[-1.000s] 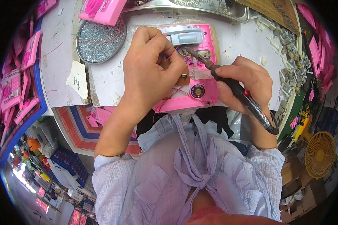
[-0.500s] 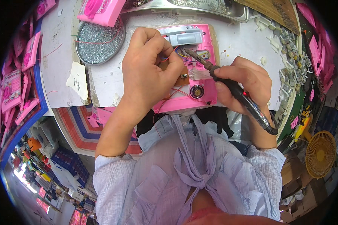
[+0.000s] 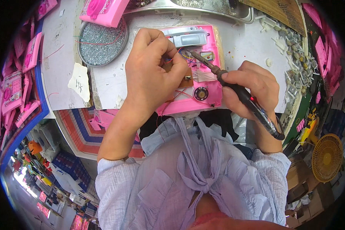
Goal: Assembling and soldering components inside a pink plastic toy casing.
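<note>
A pink plastic toy housing [image 3: 214,90] lies open on the table before me. In it sit a grey-blue plastic part [image 3: 188,39], a round black speaker [image 3: 201,93] and a brown circuit board [image 3: 186,81]. My left hand [image 3: 155,69] is closed over the board, thumb and fingers pinching thin coloured wires [image 3: 179,51]; the exact fingertip contact is hidden. Held in my right hand [image 3: 253,86] is a black-handled soldering iron [image 3: 243,96] with a red light. Its tip points left, close to the wires beside my left fingertips.
A round metal dish [image 3: 102,44] full of small screws stands at the left, with another pink housing [image 3: 107,11] beyond it. A torn paper piece [image 3: 79,82] lies nearer. Small white and grey parts [image 3: 291,73] are heaped at the right. A metal tray [image 3: 241,15] stands behind.
The soldering iron and my right hand have shifted very slightly to the right. My left hand keeps its pinch in nearly the same place.
</note>
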A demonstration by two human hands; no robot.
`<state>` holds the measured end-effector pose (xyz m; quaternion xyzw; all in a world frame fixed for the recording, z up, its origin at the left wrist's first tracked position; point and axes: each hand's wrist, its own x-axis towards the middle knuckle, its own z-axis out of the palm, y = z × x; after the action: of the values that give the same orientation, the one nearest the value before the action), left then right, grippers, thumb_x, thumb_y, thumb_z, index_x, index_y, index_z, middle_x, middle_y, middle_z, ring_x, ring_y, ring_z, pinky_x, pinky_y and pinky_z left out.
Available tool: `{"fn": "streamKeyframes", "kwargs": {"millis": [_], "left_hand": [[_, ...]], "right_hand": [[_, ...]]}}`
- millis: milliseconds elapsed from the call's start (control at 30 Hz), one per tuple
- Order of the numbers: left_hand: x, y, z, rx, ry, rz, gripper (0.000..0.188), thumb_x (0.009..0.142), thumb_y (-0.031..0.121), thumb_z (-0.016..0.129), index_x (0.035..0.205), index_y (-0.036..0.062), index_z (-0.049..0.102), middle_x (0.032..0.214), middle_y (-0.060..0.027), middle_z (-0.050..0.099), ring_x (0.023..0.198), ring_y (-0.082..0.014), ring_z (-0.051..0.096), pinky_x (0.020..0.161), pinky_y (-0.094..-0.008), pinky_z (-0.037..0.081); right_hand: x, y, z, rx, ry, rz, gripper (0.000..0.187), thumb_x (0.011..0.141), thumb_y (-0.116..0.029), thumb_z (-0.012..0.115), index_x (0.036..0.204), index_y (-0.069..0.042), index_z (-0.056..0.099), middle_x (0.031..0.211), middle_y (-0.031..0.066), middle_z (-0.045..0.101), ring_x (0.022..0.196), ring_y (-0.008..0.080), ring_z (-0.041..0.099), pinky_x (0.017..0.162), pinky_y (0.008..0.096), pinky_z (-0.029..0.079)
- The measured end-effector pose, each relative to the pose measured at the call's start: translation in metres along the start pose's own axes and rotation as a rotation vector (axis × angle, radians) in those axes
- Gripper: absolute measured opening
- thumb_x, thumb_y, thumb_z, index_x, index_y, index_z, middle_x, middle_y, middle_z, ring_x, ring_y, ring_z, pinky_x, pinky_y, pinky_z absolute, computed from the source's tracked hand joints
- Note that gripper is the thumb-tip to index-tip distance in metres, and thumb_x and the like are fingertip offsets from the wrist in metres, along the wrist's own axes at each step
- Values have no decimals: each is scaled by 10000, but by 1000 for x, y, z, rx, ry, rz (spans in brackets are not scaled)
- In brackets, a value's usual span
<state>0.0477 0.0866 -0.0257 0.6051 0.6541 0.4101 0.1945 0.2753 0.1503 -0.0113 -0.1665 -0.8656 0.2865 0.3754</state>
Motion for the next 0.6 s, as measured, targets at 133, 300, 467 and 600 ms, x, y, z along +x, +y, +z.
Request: {"fn": "streamKeyframes", "kwargs": {"millis": [133, 300, 467, 600], "left_hand": [[0, 1, 0, -10, 2, -9, 110, 713, -13, 714, 756, 16, 617, 919, -98, 566, 683, -197, 592, 578, -312, 519], [-1, 0, 1, -5, 6, -11, 115, 709, -13, 718, 753, 18, 616, 914, -94, 566, 676, -190, 587, 576, -313, 513], [0, 1, 1, 5, 0, -5, 119, 711, -14, 722, 751, 20, 616, 900, -90, 566, 670, -185, 581, 574, -311, 508], [0, 1, 1, -3, 14, 11, 115, 728, -14, 727, 752, 20, 619, 897, -90, 569, 668, -182, 579, 573, -306, 506]], "right_hand": [[-4, -3, -3, 19, 59, 52, 329, 698, -11, 796, 1012, -15, 700, 673, 58, 624, 517, 197, 555, 470, 308, 438], [-4, -7, -6, 15, 59, 75, 327, 706, -22, 802, 1016, -11, 700, 665, 57, 622, 512, 192, 552, 465, 306, 431], [-5, -6, -6, 13, 78, 69, 316, 712, -24, 805, 1009, -9, 699, 659, 60, 621, 510, 192, 549, 463, 304, 428], [-4, -6, -9, 19, 68, 74, 330, 704, -6, 796, 1019, -3, 697, 660, 64, 622, 508, 192, 543, 462, 305, 424]]}}
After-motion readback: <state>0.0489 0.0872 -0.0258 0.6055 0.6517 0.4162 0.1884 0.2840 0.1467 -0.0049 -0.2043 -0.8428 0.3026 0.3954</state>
